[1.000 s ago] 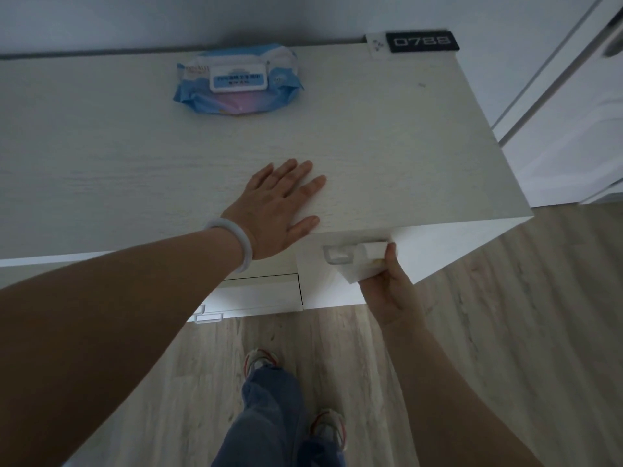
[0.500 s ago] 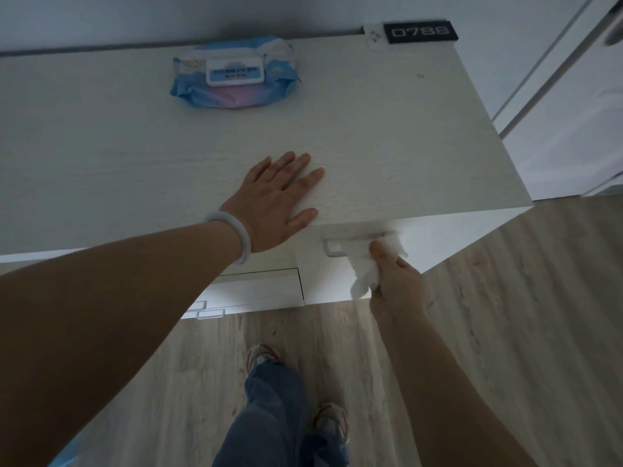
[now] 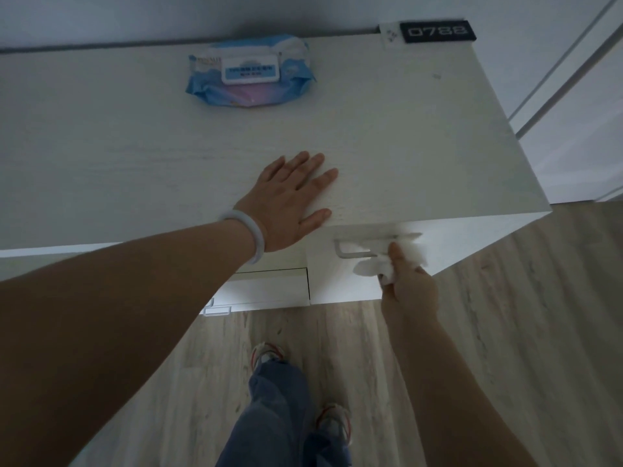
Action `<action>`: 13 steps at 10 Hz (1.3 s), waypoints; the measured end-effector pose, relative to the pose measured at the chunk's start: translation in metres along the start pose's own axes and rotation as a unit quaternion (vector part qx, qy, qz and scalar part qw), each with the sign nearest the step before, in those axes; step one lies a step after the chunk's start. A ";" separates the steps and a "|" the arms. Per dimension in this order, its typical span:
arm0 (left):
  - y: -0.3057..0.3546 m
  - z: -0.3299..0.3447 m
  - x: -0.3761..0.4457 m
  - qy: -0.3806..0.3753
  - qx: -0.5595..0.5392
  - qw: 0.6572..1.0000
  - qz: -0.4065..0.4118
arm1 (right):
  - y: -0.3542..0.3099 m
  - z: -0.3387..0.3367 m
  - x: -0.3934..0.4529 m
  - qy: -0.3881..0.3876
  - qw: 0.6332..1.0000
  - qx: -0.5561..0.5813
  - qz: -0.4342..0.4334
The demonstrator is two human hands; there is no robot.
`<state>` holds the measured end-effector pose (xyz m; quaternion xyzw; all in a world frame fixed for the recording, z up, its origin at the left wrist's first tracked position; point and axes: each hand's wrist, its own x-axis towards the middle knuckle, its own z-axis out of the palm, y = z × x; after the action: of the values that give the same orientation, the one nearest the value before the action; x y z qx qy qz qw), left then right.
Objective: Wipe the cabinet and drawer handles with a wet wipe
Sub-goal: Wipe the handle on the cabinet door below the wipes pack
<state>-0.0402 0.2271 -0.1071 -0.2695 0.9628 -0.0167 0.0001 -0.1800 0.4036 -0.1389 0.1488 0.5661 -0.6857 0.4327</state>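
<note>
White cabinet top [image 3: 421, 156], wipes pkg [image 3: 251, 74], no. plaque [image 3: 436, 31], left hand [image 3: 290, 200] flat

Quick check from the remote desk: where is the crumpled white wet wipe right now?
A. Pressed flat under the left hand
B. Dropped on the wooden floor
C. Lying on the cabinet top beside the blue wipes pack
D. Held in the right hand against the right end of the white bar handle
D: the right hand grips the crumpled white wet wipe at the right end of the white bar handle.

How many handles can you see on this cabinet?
2: one handle by the right hand holding the wipe, another lower handle on the drawer. Others may be hidden.
</note>
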 end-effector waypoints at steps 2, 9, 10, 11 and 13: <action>-0.001 0.001 0.000 0.000 0.003 1.000 0.001 | 0.008 0.005 -0.005 -0.031 0.999 -0.004 0.021; -0.001 0.002 0.000 0.007 -0.006 1.000 0.000 | 0.053 0.019 -0.009 -0.226 0.967 0.093 0.067; -0.001 0.002 0.000 0.007 -0.007 1.000 0.001 | 0.057 0.014 -0.003 -0.246 0.962 0.103 0.054; -0.001 0.002 0.000 0.004 -0.005 1.000 0.002 | 0.052 0.007 0.007 -0.266 0.958 0.086 0.064; -0.001 0.002 0.000 0.004 -0.005 1.000 0.003 | 0.047 0.006 0.018 -0.295 0.949 0.047 0.097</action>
<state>-0.0395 0.2266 -0.1089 -0.2663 0.9638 -0.0135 -0.0053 -0.1526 0.3914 -0.1797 0.0140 0.3631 -0.6796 0.6373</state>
